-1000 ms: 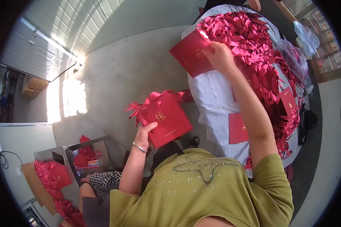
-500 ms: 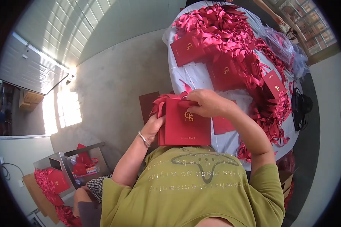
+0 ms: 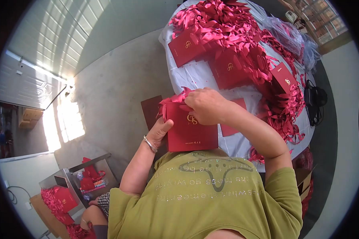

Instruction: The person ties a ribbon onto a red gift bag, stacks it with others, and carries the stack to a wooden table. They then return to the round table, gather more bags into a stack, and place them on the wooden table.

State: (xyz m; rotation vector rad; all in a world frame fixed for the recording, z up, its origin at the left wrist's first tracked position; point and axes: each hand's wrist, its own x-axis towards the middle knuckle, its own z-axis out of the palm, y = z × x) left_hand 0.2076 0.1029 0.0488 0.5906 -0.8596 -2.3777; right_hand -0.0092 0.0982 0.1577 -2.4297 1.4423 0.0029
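A red gift bag (image 3: 192,135) with gold lettering stands upright against my green shirt. My left hand (image 3: 158,131), a silver bangle at its wrist, grips the bag's left edge; the thumb shows and the other fingers are behind it. At the top rim, my right hand (image 3: 206,105) has its fingers curled and pinched on the red ribbon (image 3: 177,97). The fingertips are partly hidden. Part of the gold lettering lies under the right hand.
A table with white cloth (image 3: 199,79) bears a large heap of red ribbon-handled bags (image 3: 231,36). Clear plastic wrapping (image 3: 285,34) and a black bag (image 3: 316,97) lie along its right side. At lower left, a seated person's knee (image 3: 93,217) is beside more red bags (image 3: 64,199).
The bags at my left hand, fanned out before, now line up behind the front one. My right hand has shifted slightly left along the rim. Another person's arm at upper right has left view.
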